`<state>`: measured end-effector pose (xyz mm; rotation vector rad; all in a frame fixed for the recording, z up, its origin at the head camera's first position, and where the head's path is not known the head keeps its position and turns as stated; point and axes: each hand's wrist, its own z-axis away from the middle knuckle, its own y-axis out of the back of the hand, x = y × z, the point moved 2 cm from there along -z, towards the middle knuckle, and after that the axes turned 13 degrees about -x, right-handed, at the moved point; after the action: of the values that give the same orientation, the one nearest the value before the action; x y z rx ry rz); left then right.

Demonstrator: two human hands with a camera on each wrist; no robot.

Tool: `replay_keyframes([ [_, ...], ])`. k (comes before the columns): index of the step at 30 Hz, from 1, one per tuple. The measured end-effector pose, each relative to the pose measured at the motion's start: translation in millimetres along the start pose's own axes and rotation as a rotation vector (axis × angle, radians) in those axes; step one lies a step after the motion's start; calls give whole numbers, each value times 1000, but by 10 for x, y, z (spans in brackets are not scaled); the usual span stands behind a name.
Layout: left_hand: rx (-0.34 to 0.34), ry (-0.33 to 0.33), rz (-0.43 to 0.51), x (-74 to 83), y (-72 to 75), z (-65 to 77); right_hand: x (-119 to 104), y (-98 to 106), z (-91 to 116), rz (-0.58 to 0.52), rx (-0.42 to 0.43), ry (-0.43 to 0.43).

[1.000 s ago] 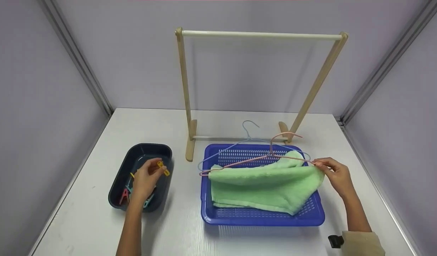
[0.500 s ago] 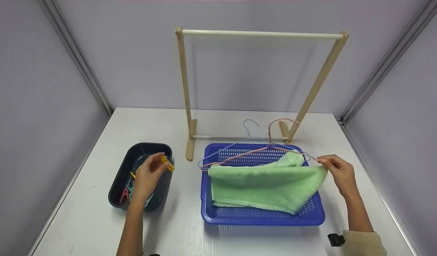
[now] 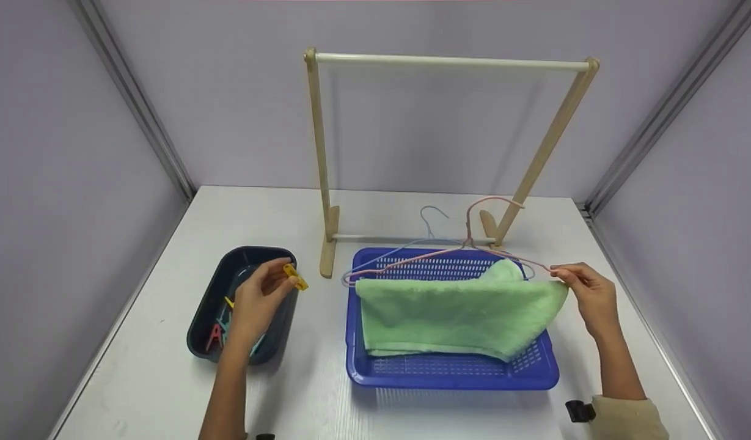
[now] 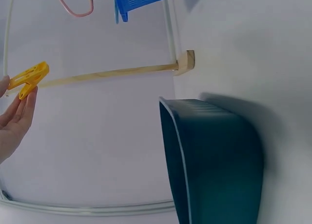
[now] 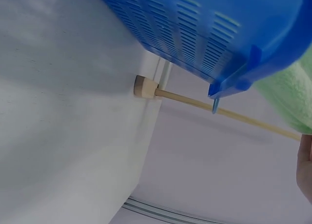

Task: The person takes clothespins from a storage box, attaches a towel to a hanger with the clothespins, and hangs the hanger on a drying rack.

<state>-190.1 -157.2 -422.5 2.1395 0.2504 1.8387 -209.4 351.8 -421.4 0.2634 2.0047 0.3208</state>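
Between thumb and fingertips my left hand (image 3: 260, 300) pinches a yellow clothespin (image 3: 296, 277), seen closely in the left wrist view as a clothespin (image 4: 30, 78) held by its handle end. Over at the right, my right hand (image 3: 590, 297) grips the right end of a pink hanger (image 3: 421, 257). A light green towel (image 3: 448, 315) drapes over the hanger's lower bar, its upper right corner beside my right fingers. Below it stands a blue slotted basket (image 3: 454, 380). In the right wrist view, only part of the hand (image 5: 305, 170) shows, next to the towel (image 5: 292, 94).
A dark teal bin (image 3: 198, 318) under my left forearm holds several clothespins, among them a red clothespin (image 3: 214, 337). A light blue hanger (image 3: 429, 223) lies across the basket's far side. Behind stands a wooden rack (image 3: 318, 146) with a white top rail (image 3: 448, 61).
My right hand has raised the pink hanger and the towel slightly and shifted them a little right. My left hand has moved up and right with the yellow clothespin.
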Motion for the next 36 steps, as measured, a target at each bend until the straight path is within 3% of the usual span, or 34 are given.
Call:
replay_keyframes([
  [8, -10, -90, 2, 186, -38, 1, -39, 38, -42, -142, -9, 84],
  [13, -14, -146, 10, 282, -59, -7, -77, 50, -60, -176, 11, 112],
  [22, -11, -208, 49, 454, -100, -4, -51, 101, -75, -192, 128, 20],
  [26, -7, -240, 57, 532, -119, 15, -101, 107, -90, -175, 170, 16],
  [36, -24, -342, 90, 681, -205, -22, -178, 66, -114, -248, 198, 153],
])
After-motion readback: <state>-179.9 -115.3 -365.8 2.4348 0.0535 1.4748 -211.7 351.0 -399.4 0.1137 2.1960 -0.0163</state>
